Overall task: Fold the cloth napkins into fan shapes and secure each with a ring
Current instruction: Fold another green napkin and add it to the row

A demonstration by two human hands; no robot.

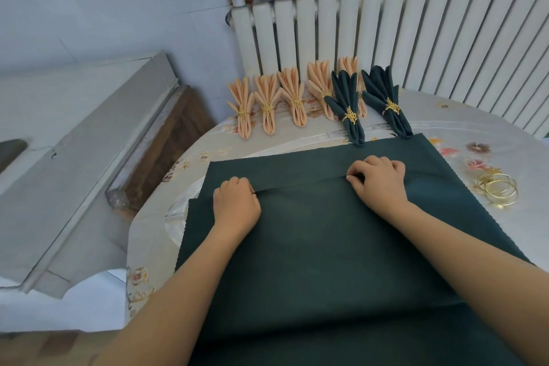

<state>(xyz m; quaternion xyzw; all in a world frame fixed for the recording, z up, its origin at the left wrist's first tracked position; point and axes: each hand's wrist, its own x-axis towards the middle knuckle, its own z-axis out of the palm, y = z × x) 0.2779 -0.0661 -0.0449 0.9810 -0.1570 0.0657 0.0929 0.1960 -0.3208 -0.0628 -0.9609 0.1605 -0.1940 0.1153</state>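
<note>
Your left hand (236, 202) & right hand (378, 180) each pinch a raised pleat running across the dark green napkin (312, 246), spread flat on the table (445, 122) w/ zigzag-cut edges. Behind it, finished fans w/ gold rings: peach ones (269, 104), two green (350, 107). Spare rings (499, 189) lie to the right, apart from the cloth.

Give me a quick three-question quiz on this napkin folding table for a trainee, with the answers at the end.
1. True or false: both hands pinch a pleat in the flat green napkin.
2. How many finished green fans stand by the radiator?
3. The spare rings lie nearer which hand: A) left hand, B) right hand?

Key: 1 true; 2 two; 3 B.
</note>
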